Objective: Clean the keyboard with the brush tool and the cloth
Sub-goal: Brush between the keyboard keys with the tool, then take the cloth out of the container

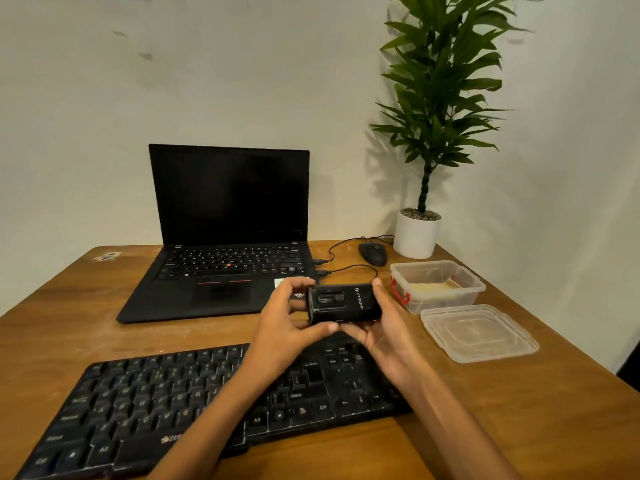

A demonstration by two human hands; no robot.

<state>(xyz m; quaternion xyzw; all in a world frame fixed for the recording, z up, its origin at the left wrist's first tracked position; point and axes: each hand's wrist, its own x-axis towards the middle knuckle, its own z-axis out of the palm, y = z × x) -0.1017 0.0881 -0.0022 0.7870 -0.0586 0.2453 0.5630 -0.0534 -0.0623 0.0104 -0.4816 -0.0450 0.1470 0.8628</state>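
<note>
A dusty black keyboard (145,403) lies across the near part of the wooden table (519,410). Above its right end both hands hold a black rectangular brush tool case (343,303) with white lettering. My left hand (287,320) grips its left end with fingers over the top and thumb under the front edge. My right hand (381,327) cradles its right end from below, fingertips on the far edge. A yellowish cloth (434,286) lies inside the clear plastic box (467,277) to the right.
An open black laptop (221,237) stands behind the keyboard, with cables plugged at its right side. A black mouse (373,253) and a white potted plant (415,233) sit at the back right. The box's clear lid (479,332) lies near the right edge.
</note>
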